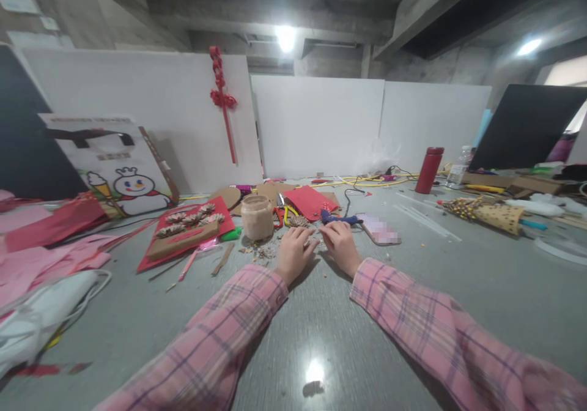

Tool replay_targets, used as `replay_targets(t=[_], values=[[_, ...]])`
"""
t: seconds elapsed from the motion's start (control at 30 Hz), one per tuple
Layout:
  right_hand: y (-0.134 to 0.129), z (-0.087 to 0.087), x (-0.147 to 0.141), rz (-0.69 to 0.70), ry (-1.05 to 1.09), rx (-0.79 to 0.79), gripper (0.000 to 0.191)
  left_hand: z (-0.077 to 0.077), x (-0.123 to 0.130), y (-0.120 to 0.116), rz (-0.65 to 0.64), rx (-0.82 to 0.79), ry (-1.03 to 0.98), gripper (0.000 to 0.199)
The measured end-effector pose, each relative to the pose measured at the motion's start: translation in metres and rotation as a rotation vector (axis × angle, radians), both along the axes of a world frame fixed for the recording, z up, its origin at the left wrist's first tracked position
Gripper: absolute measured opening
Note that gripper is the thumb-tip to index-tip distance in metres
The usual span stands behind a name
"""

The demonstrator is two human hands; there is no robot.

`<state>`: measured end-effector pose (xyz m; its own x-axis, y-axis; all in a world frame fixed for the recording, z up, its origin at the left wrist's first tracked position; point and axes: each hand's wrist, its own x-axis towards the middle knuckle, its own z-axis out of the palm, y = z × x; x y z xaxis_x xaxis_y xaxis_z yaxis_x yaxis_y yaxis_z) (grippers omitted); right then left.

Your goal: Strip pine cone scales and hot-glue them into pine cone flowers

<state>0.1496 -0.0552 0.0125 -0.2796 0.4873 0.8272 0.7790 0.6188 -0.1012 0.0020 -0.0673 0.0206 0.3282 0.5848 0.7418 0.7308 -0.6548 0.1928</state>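
My left hand [296,255] is low over the middle of the table, fingers curled and thumb close to them; any small thing in its grip is too small to name. Facing it, my right hand [340,246] has its fingertips pinched together, and what they hold cannot be made out. Just beyond my left fingers lies a brown pine cone flower [299,221]. A blue glue gun [343,218] rests behind my right hand, beside a phone [380,229]. Brown crumbs [262,253] are scattered left of my left hand, in front of a tan jar [257,218].
Yellow-handled pliers [290,215] and a red card [308,202] lie behind the hands. At left is a red board with pine cone flowers [192,216]. A red flask [429,170], clear sticks [424,218] and a wrapped bouquet [486,213] occupy the right side.
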Motion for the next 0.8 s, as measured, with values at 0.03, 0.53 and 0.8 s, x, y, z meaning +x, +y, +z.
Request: replay_targets(t=[0.03, 0.53, 0.8], values=[[-0.0015, 0.0005, -0.0014, 0.029, -0.031, 0.008, 0.019, 0.0003, -0.0004, 0.0001, 0.028, -0.001, 0.004, 0.023], [-0.0094, 0.0034, -0.0045, 0.022, -0.134, 0.036, 0.018, -0.0008, 0.0005, -0.0007, 0.078, 0.036, 0.079, 0.026], [-0.0049, 0.0018, -0.0019, -0.123, -0.082, -0.006, 0.021, 0.0012, -0.0016, 0.0059, 0.159, -0.095, -0.142, 0.025]])
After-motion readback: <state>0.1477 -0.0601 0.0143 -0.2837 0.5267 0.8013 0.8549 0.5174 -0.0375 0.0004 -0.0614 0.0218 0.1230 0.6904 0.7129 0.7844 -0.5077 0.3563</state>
